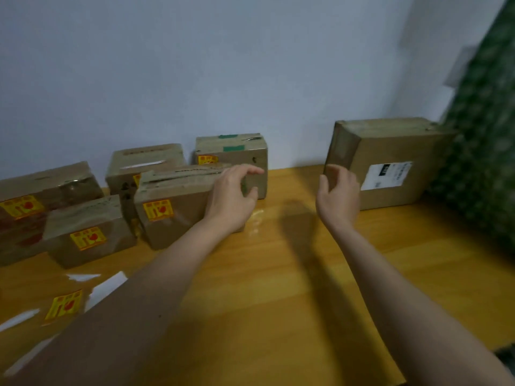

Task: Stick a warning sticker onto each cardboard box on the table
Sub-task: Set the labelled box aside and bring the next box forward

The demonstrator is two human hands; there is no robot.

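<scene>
Several cardboard boxes stand at the left of the wooden table [278, 274], each showing a yellow warning sticker. My left hand [231, 196] hovers open at the right end of the nearest stickered box [172, 207], fingers curled, holding nothing. My right hand [338, 196] is open, close to the left corner of a larger box [390, 162] that stands on edge at the right; that box shows a white shipping label [386, 175] and no yellow sticker. One loose yellow warning sticker [64, 306] lies on the table at the near left.
White backing strips [107, 286] lie near the loose sticker. A pale wall runs behind the boxes. A green patterned curtain [485, 135] hangs at the right, touching the large box. Bare wood lies between the two groups of boxes.
</scene>
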